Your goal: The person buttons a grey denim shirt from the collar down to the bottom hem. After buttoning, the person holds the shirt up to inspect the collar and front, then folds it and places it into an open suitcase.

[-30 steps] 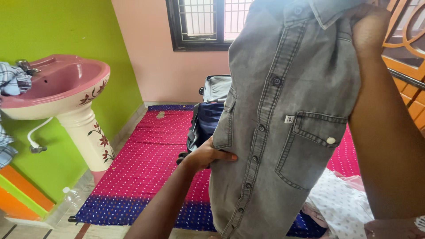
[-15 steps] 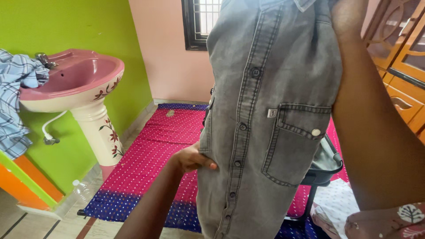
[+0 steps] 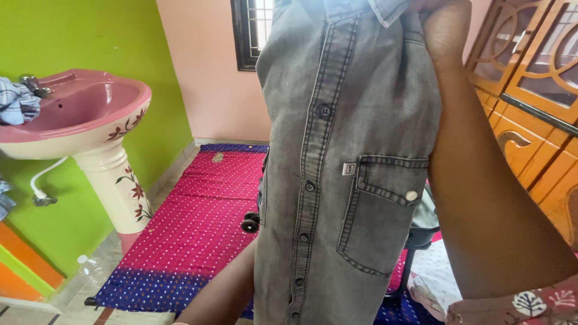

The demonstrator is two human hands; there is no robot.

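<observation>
One right hand (image 3: pixel 445 27) — fingers closed on grey denim shirt (image 3: pixel 343 156), left hand hidden.

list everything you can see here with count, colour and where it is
denim shirt: one, grey, held up in the middle, buttoned, chest pocket facing the camera
mat: one, pink with white dots and blue ends, on the floor
pedestal washbasin: one, pink with flower pattern, left, against the green wall
checked cloth: one, blue and white, on the basin's left edge
plastic bottle: one, clear, on the floor below the basin
window: one, dark frame, in the pink back wall
wooden cupboard: one, orange-brown, right
suitcase: one, dark, mostly hidden behind the shirt
white patterned cloth: one, lower right
right hand: grips the shirt at the collar
left hand: hidden behind the shirt, only the forearm shows
</observation>
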